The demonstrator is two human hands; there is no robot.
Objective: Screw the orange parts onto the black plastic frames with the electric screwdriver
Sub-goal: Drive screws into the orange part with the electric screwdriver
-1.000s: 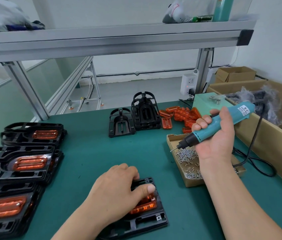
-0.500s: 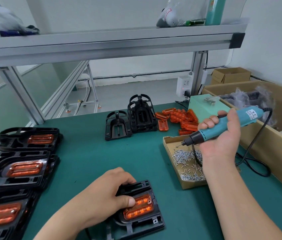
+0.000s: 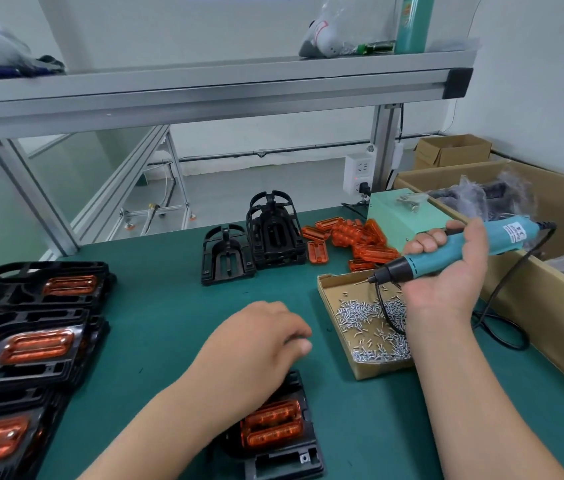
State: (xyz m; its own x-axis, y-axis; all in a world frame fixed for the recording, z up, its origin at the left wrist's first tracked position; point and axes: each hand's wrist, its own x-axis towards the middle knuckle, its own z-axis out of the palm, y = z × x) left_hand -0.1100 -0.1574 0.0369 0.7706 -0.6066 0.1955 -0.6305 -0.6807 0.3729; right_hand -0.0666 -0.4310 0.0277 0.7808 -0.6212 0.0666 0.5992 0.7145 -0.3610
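A black plastic frame (image 3: 285, 462) with an orange part (image 3: 273, 426) seated in it lies on the green mat at the near edge. My left hand (image 3: 259, 344) hovers over the frame's far end, fingers loosely curled and blurred, with nothing seen in them. My right hand (image 3: 446, 289) grips the teal electric screwdriver (image 3: 464, 249), held level with its bit pointing left above the far end of a shallow cardboard box (image 3: 327, 292) of loose screws (image 3: 370, 317). Loose orange parts (image 3: 353, 237) are piled at the back, beside bare black frames (image 3: 273, 233).
Several finished frames with orange parts (image 3: 31, 344) are stacked along the left edge. A long cardboard carton (image 3: 550, 306) lines the right side, with a pale green box (image 3: 405, 216) behind the orange pile. The screwdriver's black cable (image 3: 502, 337) loops over the mat.
My left hand has let go of the near frame and risen up and to the right, towards the screw box. My right hand has stayed over the box with the screwdriver.
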